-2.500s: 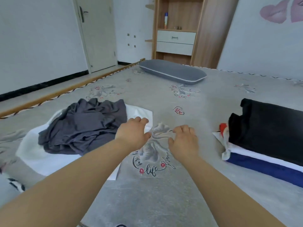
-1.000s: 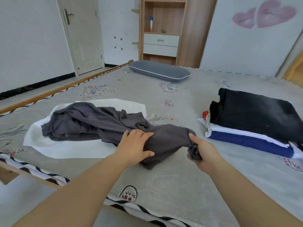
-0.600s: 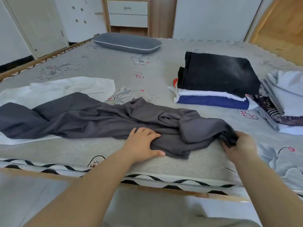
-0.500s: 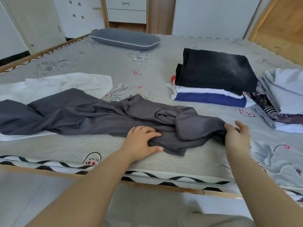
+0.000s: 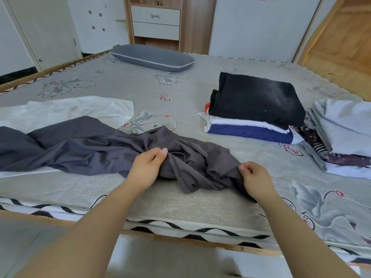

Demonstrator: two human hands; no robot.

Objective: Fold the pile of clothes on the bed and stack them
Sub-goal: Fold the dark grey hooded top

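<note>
Here both hands, left [image 5: 147, 169] and right [image 5: 256, 180], pinch the grey garment [image 5: 100, 149] on the patterned bed [image 5: 200, 203] near a wooden cabinet [image 5: 156, 21].

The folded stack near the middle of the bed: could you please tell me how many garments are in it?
3 visible: a black garment on top, a white one beneath it, and a blue one at the bottom. A red scrap shows at the left edge, so more may be hidden.
</note>
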